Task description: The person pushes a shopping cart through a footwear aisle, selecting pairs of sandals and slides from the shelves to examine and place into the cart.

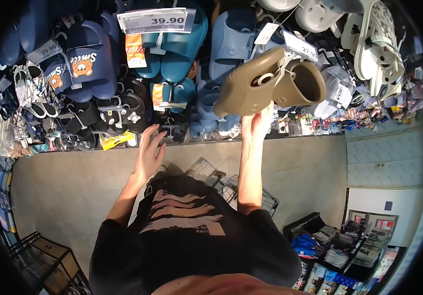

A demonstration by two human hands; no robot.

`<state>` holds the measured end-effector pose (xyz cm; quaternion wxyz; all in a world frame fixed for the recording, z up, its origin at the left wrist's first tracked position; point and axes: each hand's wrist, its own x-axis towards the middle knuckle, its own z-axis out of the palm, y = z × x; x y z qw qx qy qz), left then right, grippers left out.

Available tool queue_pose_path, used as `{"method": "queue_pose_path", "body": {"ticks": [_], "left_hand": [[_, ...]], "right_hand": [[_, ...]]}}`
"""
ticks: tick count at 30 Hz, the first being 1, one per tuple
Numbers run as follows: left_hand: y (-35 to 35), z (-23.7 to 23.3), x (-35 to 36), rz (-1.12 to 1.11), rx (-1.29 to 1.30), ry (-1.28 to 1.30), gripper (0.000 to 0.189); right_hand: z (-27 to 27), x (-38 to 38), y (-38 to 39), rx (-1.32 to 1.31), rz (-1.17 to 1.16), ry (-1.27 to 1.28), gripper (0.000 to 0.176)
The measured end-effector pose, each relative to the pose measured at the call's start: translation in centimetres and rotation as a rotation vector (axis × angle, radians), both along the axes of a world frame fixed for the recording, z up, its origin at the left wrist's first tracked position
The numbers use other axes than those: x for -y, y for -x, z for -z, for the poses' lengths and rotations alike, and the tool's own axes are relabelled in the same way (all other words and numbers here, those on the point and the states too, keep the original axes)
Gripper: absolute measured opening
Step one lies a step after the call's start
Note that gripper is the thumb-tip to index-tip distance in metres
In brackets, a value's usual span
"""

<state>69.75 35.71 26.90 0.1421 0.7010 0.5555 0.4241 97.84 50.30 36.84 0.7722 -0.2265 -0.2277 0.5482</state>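
Observation:
A pair of olive-brown clogs (256,83), joined by a tie with a white tag, is held up in front of the shoe display by my right hand (256,123). My right fingers are mostly hidden behind and under the clogs. Lower and to the left, my left hand (150,150) is raised with its fingers apart, near black sandals (172,130) on the bottom row. Nothing shows in it. Blue slides (231,42) hang just behind the clogs.
Teal slides (172,49) and navy slides with bear prints (93,64) hang at the upper left, white sandals (381,44) at the upper right. A wire cart (265,199) stands beside my body. Shelves of packaged goods (339,255) are at the lower right.

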Motion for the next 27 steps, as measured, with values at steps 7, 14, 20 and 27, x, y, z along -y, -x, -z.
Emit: {"method": "queue_pose_path", "body": {"ticks": [7, 14, 20, 27], "left_hand": [[0.1, 0.8, -0.5, 0.012, 0.015, 0.02, 0.042], [0.8, 1.1, -0.5, 0.017, 0.045, 0.024, 0.041], [1.1, 1.4, -0.4, 0.009, 0.055, 0.033, 0.039], [1.5, 1.7, 0.1, 0.01, 0.087, 0.065, 0.04]], "right_hand": [[1.9, -1.9, -1.0, 0.053, -0.116, -0.204, 0.027], [0.6, -2.7, 0.7, 0.057, 0.0, -0.032, 0.019], [1.2, -4.6, 0.9, 0.128, -0.031, -0.017, 0.017], [1.8, -3.9, 1.8, 0.152, 0.042, 0.053, 0.015]]}}
